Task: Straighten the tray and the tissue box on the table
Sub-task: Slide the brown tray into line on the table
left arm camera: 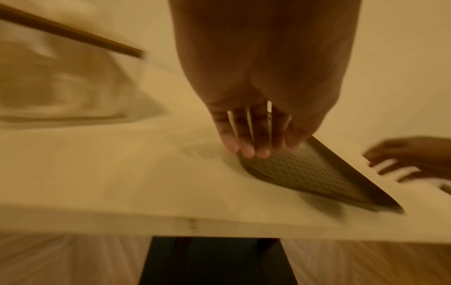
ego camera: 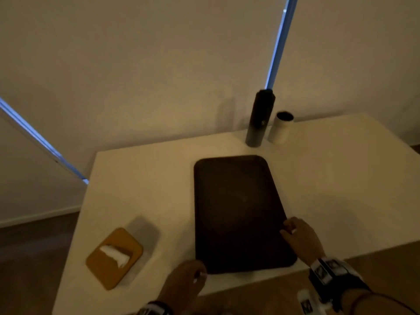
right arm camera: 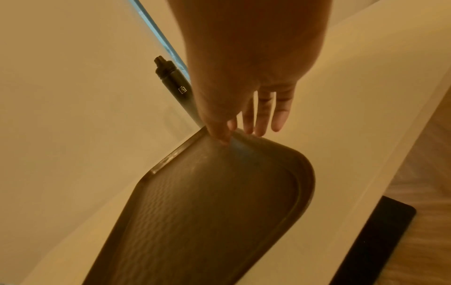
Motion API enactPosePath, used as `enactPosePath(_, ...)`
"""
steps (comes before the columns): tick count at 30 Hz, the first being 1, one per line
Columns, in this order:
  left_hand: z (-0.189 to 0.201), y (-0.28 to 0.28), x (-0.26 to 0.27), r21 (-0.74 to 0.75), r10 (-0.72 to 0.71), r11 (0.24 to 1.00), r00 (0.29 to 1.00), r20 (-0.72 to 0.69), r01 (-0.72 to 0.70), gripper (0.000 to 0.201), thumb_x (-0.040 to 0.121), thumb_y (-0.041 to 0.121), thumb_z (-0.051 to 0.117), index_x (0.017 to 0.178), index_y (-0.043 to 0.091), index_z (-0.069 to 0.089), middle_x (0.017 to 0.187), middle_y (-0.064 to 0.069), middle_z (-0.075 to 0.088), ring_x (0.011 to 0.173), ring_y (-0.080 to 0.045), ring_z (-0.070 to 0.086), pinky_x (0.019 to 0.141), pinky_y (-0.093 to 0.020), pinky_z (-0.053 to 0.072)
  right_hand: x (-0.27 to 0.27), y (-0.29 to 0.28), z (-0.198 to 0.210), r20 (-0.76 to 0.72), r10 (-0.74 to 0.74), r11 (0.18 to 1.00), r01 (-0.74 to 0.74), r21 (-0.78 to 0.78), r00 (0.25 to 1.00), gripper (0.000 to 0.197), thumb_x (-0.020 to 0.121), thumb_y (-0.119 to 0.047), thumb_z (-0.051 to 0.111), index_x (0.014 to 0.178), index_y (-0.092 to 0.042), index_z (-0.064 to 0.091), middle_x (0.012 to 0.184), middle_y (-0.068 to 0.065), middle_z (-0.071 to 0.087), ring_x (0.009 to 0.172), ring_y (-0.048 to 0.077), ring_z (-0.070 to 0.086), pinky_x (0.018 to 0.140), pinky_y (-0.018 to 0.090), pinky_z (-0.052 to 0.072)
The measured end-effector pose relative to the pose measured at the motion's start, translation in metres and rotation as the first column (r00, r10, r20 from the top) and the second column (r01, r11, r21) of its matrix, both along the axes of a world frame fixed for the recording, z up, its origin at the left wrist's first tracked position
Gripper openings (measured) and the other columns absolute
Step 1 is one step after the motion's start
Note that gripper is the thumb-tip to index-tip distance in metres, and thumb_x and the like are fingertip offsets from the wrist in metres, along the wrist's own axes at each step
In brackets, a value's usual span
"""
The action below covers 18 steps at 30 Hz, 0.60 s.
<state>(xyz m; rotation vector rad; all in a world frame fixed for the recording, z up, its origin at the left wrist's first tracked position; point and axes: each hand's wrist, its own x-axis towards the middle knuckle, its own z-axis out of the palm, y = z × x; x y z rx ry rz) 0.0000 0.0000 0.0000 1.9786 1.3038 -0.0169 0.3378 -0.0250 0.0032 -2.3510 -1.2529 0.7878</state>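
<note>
I am on the tray [ego camera: 238, 212] step. The dark tray lies flat on the white desk [ego camera: 141, 178], its short end at the near edge, its long sides running away from me toward the far edge. From the head view it looks close to square with the desk, though the wide lens bends the lines, so I judge it nearly done and not certain.

My left hand [ego camera: 184, 280] sits at the tray's near left corner; in the left wrist view its fingers [left arm camera: 246, 138] are straight and together, tips pressing down on the corner, gripping nothing. My right hand [ego camera: 300, 237] is on the tray's right long side, toward the near end. In the right wrist view the thumb lies on the rim and the other fingers [right arm camera: 266, 115] hang straight past the edge, so it is relaxed and touching, not clamped round anything.

The box [ego camera: 114, 258], tan with a white tissue sticking out, stands near the desk's near left corner, well apart from the tray and plainly turned at an angle to the desk edges. It is untouched by either hand.

A dark bottle [ego camera: 260, 119] and a white cup [ego camera: 280, 128] stand side by side at the far edge, beyond the tray.

Next, I judge, a small nudge to settle the tray if needed, then the left hand goes across to the box and twists it until its sides run parallel with the desk edge and the tray
</note>
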Motion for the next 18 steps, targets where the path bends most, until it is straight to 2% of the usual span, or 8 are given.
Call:
enactPosePath(3,-0.002,0.005,0.038,0.115,-0.141,0.984,0.990,0.022,0.138,0.018,0.089,0.033,0.052,0.105,0.026,0.058,0.108,0.007,0.053,0.103,-0.011,0.048,0.084,-0.021,0.036,0.008,0.009,-0.001,0.010,-0.064,0.997,0.064,-0.033,0.998,0.032,0.086,-0.030,0.062,0.114,-0.017,0.054,0.101,0.005,0.057,0.084,0.020,0.056,0.071,0.032,0.046)
enactPosePath(5,-0.005,0.008,0.063,0.162,-0.221,0.962,0.975,-0.023,0.222,0.025,0.089,0.034,0.050,0.111,0.024,0.056,0.112,0.005,0.052,0.106,-0.014,0.045,0.087,-0.025,0.035,0.015,0.015,-0.004,0.020,-0.083,0.994,0.085,-0.073,0.996,0.038,0.086,-0.030,0.062,0.120,-0.016,0.051,0.107,0.010,0.060,0.091,0.026,0.059,0.075,0.034,0.048)
enactPosePath(8,-0.015,0.012,0.089,0.193,-0.288,0.938,0.957,-0.028,0.287,0.030,0.091,0.036,0.047,0.116,0.022,0.055,0.116,0.005,0.051,0.109,-0.014,0.043,0.090,-0.026,0.033,0.022,0.024,-0.009,-0.004,-0.115,0.986,0.114,-0.118,0.993,0.040,0.087,-0.026,0.059,0.124,-0.014,0.048,0.110,0.014,0.064,0.098,0.031,0.062,0.080,0.038,0.049)
enactPosePath(10,-0.020,0.013,0.102,0.193,-0.292,0.937,0.956,-0.017,0.290,0.030,0.092,0.037,0.046,0.117,0.023,0.054,0.116,0.005,0.051,0.109,-0.013,0.043,0.090,-0.025,0.033,0.024,0.025,-0.013,-0.019,-0.124,0.979,0.119,-0.168,0.992,0.033,0.088,-0.023,0.057,0.119,-0.013,0.052,0.106,0.015,0.067,0.094,0.032,0.064,0.078,0.037,0.051)
enactPosePath(14,-0.022,0.019,0.114,0.191,-0.242,0.954,0.970,0.033,0.231,0.028,0.092,0.037,0.048,0.116,0.025,0.054,0.114,0.006,0.052,0.105,-0.011,0.045,0.087,-0.022,0.032,0.021,0.025,-0.019,-0.046,-0.125,0.970,0.112,-0.214,0.991,0.016,0.085,-0.020,0.057,0.097,-0.012,0.060,0.101,0.013,0.070,0.088,0.030,0.064,0.073,0.034,0.050)
enactPosePath(16,-0.022,0.022,0.118,0.157,-0.198,0.970,0.979,0.056,0.187,0.027,0.092,0.036,0.048,0.116,0.024,0.054,0.113,0.006,0.052,0.104,-0.011,0.046,0.087,-0.024,0.039,0.016,0.025,-0.018,-0.075,-0.132,0.968,0.112,-0.225,0.988,0.012,0.082,-0.021,0.058,0.090,-0.012,0.061,0.095,0.011,0.070,0.081,0.026,0.063,0.069,0.031,0.048)
enactPosePath(18,-0.021,0.024,0.125,0.108,-0.169,0.981,0.983,0.066,0.162,0.028,0.092,0.037,0.049,0.117,0.025,0.053,0.113,0.006,0.053,0.103,-0.011,0.049,0.088,-0.029,0.045,0.009,0.026,-0.017,-0.129,-0.143,0.964,0.109,-0.240,0.981,0.011,0.078,-0.021,0.061,0.084,-0.012,0.062,0.086,0.008,0.070,0.073,0.023,0.065,0.065,0.034,0.054)
